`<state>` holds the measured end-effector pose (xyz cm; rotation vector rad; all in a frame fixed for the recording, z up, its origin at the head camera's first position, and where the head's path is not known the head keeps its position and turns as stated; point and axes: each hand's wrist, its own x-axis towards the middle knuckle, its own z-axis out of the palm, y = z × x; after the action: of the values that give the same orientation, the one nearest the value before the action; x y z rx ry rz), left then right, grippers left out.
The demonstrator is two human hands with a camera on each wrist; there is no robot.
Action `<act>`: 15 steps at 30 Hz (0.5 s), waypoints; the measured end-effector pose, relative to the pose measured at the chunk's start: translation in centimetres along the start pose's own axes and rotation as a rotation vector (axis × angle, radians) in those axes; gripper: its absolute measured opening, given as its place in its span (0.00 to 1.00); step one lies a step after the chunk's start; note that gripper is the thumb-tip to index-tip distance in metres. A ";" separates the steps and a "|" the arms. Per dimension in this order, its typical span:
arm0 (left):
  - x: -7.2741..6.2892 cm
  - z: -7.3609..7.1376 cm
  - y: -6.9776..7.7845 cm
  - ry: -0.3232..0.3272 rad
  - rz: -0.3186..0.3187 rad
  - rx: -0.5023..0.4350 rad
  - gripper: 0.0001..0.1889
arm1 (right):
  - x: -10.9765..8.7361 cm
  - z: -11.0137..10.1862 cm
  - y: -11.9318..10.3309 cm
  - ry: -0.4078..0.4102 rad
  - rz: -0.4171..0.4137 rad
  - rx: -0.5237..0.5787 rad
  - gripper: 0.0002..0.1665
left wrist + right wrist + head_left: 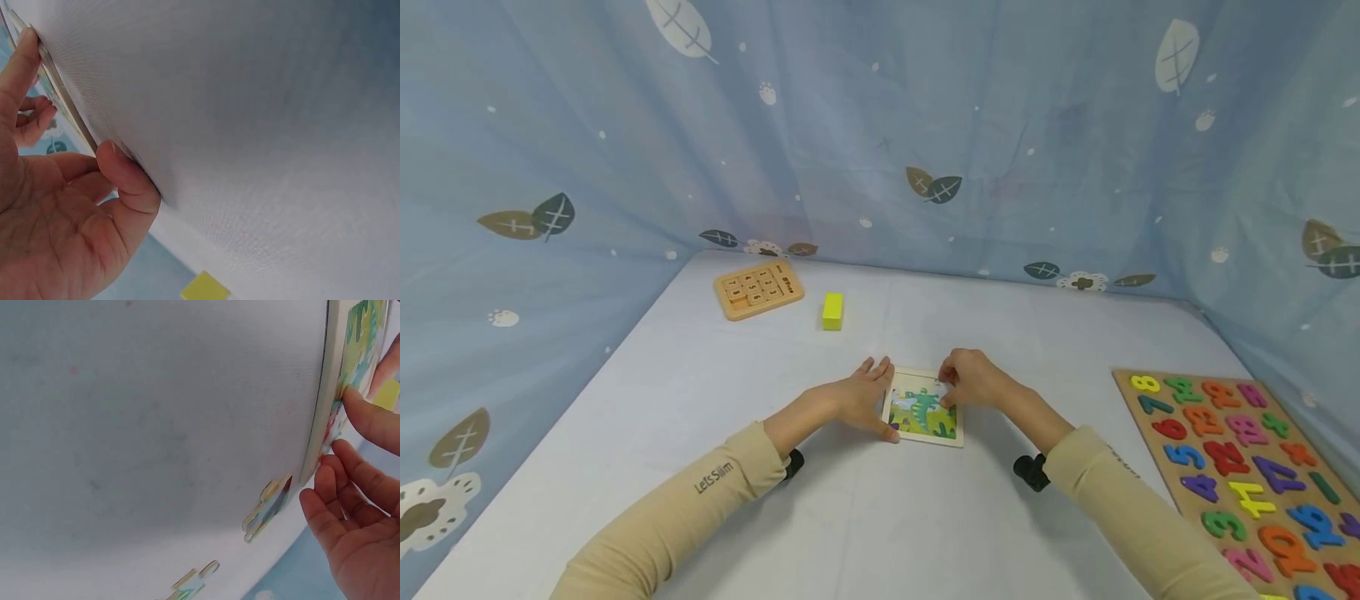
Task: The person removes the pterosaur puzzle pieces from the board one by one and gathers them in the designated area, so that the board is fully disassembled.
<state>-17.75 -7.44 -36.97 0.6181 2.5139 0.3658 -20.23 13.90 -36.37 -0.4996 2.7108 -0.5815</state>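
A small square jigsaw puzzle (922, 412) with a green dinosaur picture lies in a pale wooden frame on the table. My left hand (857, 402) grips its left side, fingers at the far corner and thumb at the near one. Over the right edge, my right hand (976, 379) bends its thumb and fingers onto a puzzle piece (333, 419) near the far right corner; the fingers partly hide it. Two loose pieces, one partly dark (269, 509) and one pale (195, 582), lie on the table beside the puzzle in the right wrist view.
Beyond the puzzle stands a yellow block (832, 311). A wooden sliding number puzzle (758, 287) sits at the far left. Along the right side lies a board (1122, 379) with colourful numbers. A blue leaf-patterned curtain (850, 125) hangs behind the white table (865, 525).
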 end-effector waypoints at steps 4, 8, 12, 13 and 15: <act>0.1 0.1 0.0 0.000 -0.008 -0.003 0.59 | 0.0 -0.1 -0.1 -0.023 0.018 -0.007 0.18; 0.2 0.1 0.0 0.001 -0.003 -0.011 0.59 | 0.0 -0.3 -0.1 -0.019 0.013 -0.009 0.17; 0.2 0.2 0.0 0.003 0.001 -0.019 0.58 | -0.1 -0.2 0.0 -0.006 0.005 -0.003 0.18; 0.1 0.2 0.0 0.005 0.001 -0.019 0.58 | -0.1 -0.2 0.0 -0.002 0.003 -0.001 0.19; 0.1 0.2 -0.1 0.008 -0.003 -0.019 0.58 | -0.1 -0.1 0.1 0.006 -0.010 -0.003 0.20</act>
<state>-17.76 -7.41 -37.18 0.6072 2.5162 0.3917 -20.23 14.05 -36.30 -0.5138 2.7169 -0.5821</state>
